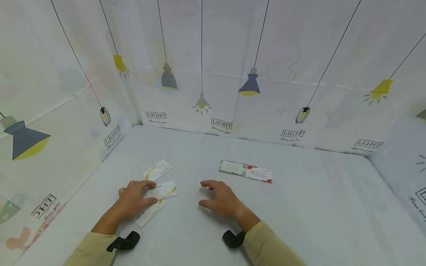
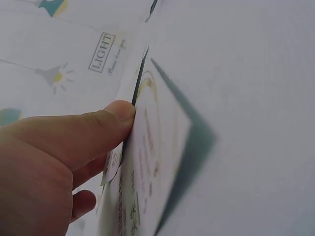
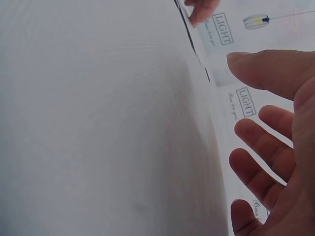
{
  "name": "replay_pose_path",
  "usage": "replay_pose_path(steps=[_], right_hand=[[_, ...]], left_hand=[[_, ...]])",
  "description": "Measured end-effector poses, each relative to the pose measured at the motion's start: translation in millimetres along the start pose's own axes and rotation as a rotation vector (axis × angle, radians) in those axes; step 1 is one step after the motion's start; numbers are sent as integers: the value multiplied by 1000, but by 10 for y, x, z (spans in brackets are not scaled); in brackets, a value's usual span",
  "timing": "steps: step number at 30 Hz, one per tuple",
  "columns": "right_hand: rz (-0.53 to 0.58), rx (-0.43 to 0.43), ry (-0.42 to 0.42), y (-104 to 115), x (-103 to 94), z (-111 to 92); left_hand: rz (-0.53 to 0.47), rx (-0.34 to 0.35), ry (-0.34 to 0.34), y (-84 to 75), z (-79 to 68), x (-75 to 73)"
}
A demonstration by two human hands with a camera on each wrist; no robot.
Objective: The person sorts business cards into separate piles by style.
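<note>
My left hand [image 1: 132, 199] holds a white business card [image 1: 164, 190] with a yellow-green curve, its thumb at the near edge and a fingertip at the far edge. A similar card [image 1: 159, 170] lies just beyond it, and another [image 1: 149, 214] lies at an angle on the near side, partly covered by the hand. In the left wrist view the thumb [image 2: 110, 120] meets a card's edge, and the large card in front [image 2: 152, 147] is blurred. To the right, my right hand [image 1: 221, 199] hovers with fingers spread and holds nothing; its separate fingers show in the right wrist view.
Two more cards lie end to end farther back: one with a green leaf border [image 1: 232, 167], one with red leaves [image 1: 259, 174]. A white cloth covers the table [image 1: 316, 214]. Curtains [image 1: 213, 48] printed with lamps stand around its back and sides.
</note>
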State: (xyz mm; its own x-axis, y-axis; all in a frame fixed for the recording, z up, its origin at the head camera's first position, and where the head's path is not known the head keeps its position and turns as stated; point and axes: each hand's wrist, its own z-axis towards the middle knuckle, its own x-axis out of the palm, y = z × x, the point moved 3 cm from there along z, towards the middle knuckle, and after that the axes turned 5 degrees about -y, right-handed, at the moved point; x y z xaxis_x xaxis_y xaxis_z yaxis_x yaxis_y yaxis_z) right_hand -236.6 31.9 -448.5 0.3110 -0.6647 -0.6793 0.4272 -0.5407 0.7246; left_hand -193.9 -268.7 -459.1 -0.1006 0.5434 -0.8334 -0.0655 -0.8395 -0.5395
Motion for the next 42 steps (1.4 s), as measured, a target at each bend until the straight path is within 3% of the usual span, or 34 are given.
replay_pose_path(steps=[8, 16, 22, 30, 42], right_hand=[[-36, 17, 4, -22, -11, 36], [-174, 39, 52, -49, 20, 139], [-189, 43, 7, -70, -30, 195], [-173, 36, -27, -130, -130, 263], [-278, 108, -103, -228, -259, 421]], left_hand=[[19, 49, -1, -292, 163, 256], [0, 96, 22, -547, 284, 396], [20, 152, 44, -665, 362, 379], [44, 171, 109, -749, 508, 326], [115, 229, 150, -873, 920, 322]])
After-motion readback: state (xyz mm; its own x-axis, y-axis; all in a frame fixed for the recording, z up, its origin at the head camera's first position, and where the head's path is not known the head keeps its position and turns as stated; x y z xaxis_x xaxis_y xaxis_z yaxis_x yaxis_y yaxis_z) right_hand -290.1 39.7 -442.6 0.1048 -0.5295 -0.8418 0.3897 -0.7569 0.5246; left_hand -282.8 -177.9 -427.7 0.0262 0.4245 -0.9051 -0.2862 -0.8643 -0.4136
